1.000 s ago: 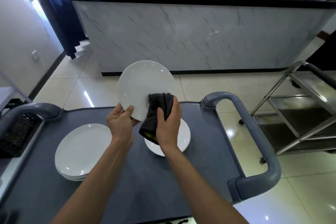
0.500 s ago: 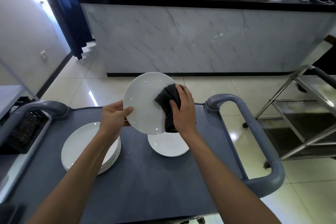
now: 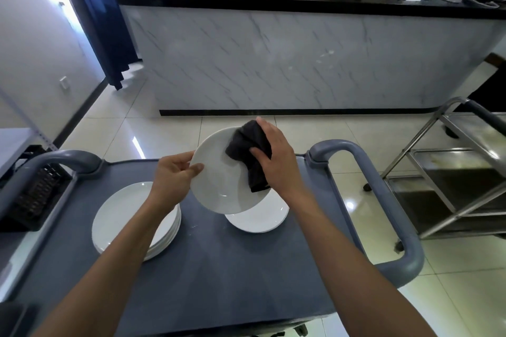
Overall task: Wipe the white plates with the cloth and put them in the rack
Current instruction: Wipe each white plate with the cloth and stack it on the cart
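Note:
My left hand [image 3: 175, 172] pinches the left rim of a white plate [image 3: 219, 183], tilted up above the grey cart top [image 3: 219, 268]. My right hand [image 3: 276, 156] grips a dark cloth [image 3: 246, 145] and presses it on the plate's upper right face. Under the held plate a small stack of white plates [image 3: 260, 219] lies flat on the cart. A second stack of white plates [image 3: 123, 216] sits at the cart's left, partly hidden by my left forearm. A black slotted rack [image 3: 35, 194] lies at the far left.
The cart has raised grey handles at its left [image 3: 54, 161] and right [image 3: 383, 200]. A steel trolley [image 3: 460, 178] stands on the tiled floor to the right. A marble-fronted counter [image 3: 301, 57] runs across ahead.
The cloth and my right hand have slid from the plate's lower right up to its upper right. The plate has tilted flatter and sits lower in view.

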{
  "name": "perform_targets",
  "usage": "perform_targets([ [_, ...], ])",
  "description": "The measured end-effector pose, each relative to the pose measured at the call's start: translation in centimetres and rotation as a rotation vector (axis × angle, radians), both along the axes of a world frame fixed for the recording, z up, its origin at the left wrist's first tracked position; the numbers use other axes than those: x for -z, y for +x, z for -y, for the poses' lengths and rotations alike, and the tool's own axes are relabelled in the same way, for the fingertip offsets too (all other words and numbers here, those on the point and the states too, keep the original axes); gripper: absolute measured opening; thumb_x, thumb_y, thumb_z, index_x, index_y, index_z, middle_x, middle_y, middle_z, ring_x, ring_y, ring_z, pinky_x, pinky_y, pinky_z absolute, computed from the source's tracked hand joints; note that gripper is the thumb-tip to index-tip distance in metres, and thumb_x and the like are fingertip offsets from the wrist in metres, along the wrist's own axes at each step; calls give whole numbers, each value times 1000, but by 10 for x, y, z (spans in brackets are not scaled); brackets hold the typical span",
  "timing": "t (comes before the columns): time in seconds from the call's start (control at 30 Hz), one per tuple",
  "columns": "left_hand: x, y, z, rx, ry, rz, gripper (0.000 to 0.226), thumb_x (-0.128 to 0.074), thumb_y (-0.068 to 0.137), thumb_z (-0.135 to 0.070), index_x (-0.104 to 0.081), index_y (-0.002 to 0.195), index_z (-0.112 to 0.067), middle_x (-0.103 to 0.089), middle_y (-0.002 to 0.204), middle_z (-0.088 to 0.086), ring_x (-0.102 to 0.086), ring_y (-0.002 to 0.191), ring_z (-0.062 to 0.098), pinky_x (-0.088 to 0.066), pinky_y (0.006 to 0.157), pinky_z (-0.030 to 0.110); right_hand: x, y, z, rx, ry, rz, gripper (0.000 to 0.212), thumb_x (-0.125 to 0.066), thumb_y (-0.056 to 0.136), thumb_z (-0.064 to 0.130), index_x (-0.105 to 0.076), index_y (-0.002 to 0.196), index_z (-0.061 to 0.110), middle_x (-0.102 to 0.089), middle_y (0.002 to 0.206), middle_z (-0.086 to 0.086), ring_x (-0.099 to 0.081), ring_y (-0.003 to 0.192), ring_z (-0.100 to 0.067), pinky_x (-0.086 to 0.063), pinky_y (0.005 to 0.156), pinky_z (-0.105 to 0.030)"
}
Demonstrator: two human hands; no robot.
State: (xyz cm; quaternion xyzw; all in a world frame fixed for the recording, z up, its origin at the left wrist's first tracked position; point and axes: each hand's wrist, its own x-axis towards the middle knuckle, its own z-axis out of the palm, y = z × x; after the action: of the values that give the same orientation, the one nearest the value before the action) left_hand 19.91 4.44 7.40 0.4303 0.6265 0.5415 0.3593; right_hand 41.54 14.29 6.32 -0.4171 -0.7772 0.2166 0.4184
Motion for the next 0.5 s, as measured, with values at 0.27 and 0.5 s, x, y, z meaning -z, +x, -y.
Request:
perform_targets([
  [0.27, 8, 4, 5, 8, 22, 41, 29, -65, 93, -2, -72, 112, -22, -77, 103, 5, -72, 92, 29, -63, 72, 38, -5, 9, 12, 43, -119, -44, 58, -67, 91, 8, -48, 143, 27, -59, 127, 6, -52, 118, -13, -39, 101, -23],
  [0.5, 15, 13, 6, -22, 15, 95, 23, -65, 94, -5, -74, 107, -22, -77, 101, 3, -72, 93, 28, -63, 75, 43, -13, 11, 27, 96, -16, -119, 56, -64, 83, -3, -53, 126, 32, -61, 114, 6, -54, 108, -17, -41, 94, -24],
])
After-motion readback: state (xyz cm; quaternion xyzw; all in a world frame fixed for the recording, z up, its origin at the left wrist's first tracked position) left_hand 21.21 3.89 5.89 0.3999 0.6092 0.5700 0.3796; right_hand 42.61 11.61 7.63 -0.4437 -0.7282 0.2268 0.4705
